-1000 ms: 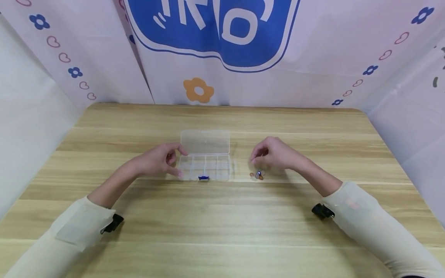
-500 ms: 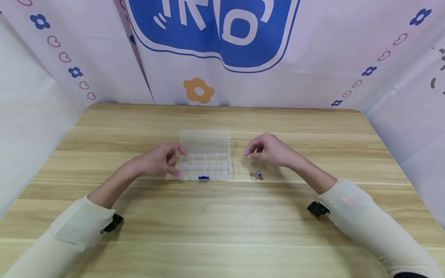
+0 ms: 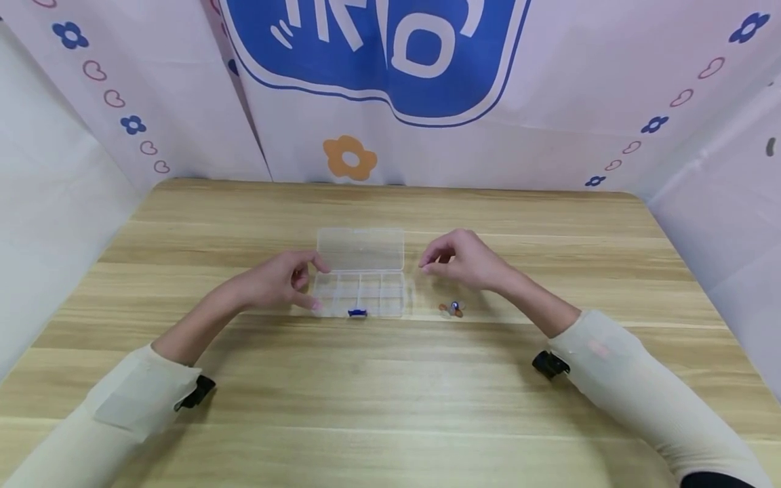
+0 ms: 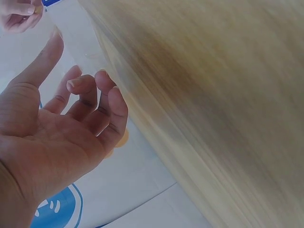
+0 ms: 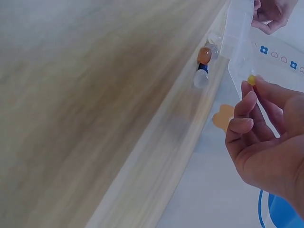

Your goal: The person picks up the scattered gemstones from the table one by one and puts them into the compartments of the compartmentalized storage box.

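Thumb and index finger of my left hand (image 3: pixel 282 279) rest apart at the left end of a clear plastic compartment box (image 3: pixel 359 272). Its lid (image 3: pixel 360 249) is folded back and a blue latch (image 3: pixel 357 313) sits at the front. My right hand (image 3: pixel 465 261) is raised just right of the box, pinching a small yellow bead (image 5: pixel 251 80) between thumb and index finger. Several beads lie in a small cluster on the table nearer the person: an orange bead (image 5: pixel 204 55), a blue one (image 5: pixel 203 68) and clear ones (image 5: pixel 201 79).
The wood-grain table (image 3: pixel 390 393) extends around the box and beads. A printed white cloth (image 3: pixel 488 152) hangs along its back edge. A black clip (image 3: pixel 196 392) hangs at the left sleeve, another clip (image 3: pixel 550 364) at the right sleeve.
My right hand has lifted off the bead cluster and moved left and away from the person toward the box with the yellow bead. The left hand and the box have stayed in place.
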The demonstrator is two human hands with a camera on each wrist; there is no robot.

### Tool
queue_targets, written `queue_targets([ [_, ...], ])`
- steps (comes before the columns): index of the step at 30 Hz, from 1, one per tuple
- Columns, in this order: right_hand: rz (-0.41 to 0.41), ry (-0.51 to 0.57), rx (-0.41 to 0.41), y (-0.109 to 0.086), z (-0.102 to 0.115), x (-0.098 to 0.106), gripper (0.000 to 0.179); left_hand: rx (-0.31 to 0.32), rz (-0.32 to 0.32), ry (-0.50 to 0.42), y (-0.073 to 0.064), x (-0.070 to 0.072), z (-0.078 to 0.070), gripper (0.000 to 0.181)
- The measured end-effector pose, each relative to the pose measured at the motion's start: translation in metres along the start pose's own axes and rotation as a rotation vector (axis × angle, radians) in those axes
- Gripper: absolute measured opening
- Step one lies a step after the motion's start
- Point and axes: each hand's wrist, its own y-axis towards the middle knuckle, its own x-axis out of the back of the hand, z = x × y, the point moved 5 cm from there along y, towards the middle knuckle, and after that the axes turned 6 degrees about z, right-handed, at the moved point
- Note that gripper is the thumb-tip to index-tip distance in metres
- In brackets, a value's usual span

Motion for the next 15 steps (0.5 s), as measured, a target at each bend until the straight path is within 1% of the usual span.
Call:
queue_targets([
  [5, -0.012, 0.006, -0.001, 0.0029, 0.0034, -0.0006, 0.007, 0.000, 0.000, 0.001, 0.0002, 0.0001, -0.0002, 0.053],
  [15, -0.004, 0.048, 0.021, 0.0100, 0.0075, -0.0044, 0.008, -0.010, -0.001, 0.007, -0.0003, -0.0006, 0.0004, 0.055],
])
